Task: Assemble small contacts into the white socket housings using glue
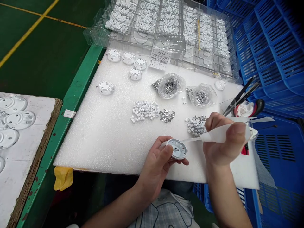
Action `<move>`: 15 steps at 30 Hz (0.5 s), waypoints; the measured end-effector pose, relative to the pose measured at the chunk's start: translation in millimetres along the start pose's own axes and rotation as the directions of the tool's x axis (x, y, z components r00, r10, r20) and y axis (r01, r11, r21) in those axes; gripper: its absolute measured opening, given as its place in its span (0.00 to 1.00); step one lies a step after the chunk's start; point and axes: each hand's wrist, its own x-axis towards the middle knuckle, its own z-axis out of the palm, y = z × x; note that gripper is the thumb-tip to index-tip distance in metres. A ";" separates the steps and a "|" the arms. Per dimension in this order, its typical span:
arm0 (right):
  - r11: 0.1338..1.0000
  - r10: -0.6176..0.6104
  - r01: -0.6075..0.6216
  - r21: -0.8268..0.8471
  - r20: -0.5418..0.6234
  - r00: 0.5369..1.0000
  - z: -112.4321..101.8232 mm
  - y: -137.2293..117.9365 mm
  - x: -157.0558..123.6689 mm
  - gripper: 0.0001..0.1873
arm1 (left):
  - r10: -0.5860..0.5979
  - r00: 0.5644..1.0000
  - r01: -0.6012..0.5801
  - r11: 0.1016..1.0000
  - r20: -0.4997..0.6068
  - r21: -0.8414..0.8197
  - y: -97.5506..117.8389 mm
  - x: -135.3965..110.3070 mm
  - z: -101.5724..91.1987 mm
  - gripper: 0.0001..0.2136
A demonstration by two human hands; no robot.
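Observation:
My left hand [158, 160] grips a round white part [177, 148] by its edge, thumb on top, its recessed side facing up. In my right hand [223, 145] is a white squeeze bottle [217, 133], held tilted with its thin nozzle pointing left. The nozzle tip reaches the far rim of the round part; whether it touches cannot be made out. Beyond my hands lie a heap of small white pieces [144, 111], a smaller heap of shiny metal bits [167, 116] and a mixed grey-white heap [196, 125] partly behind my right hand.
Two clear bags of metal bits [171, 85] [202, 95] stand mid-table. Several white round parts [135, 73] lie at the far left near a paper label [159, 59]. Clear trays [147, 41] line the back. Blue crates [273, 47] and dark-handled tools [239, 95] flank the right.

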 end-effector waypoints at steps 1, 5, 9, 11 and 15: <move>1.000 -0.003 0.003 -0.004 -0.008 1.000 0.1 -0.5 0.2 0.36 | 0.002 1.000 -0.002 1.000 0.004 -0.001 -0.2 0.1 -0.2 0.24; 0.994 -0.090 0.093 -0.060 0.052 0.995 -0.6 2.1 -0.2 0.34 | 0.007 1.000 -0.007 1.000 0.018 0.004 -1.3 0.4 -0.8 0.23; 0.977 -0.198 0.205 -0.058 0.099 0.975 -1.8 8.2 -1.1 0.33 | 0.012 1.000 -0.012 1.000 0.018 0.002 -1.4 -0.2 -0.8 0.23; 0.973 -0.219 0.225 -0.056 0.101 0.971 -1.7 9.2 -1.5 0.33 | 0.012 1.000 -0.012 1.000 0.014 -0.004 -1.3 -0.7 -0.7 0.24; 0.995 -0.102 0.102 0.004 0.035 0.994 -0.3 4.4 1.4 0.35 | 0.006 1.000 -0.006 1.000 0.010 -0.007 -1.4 -0.9 -0.2 0.24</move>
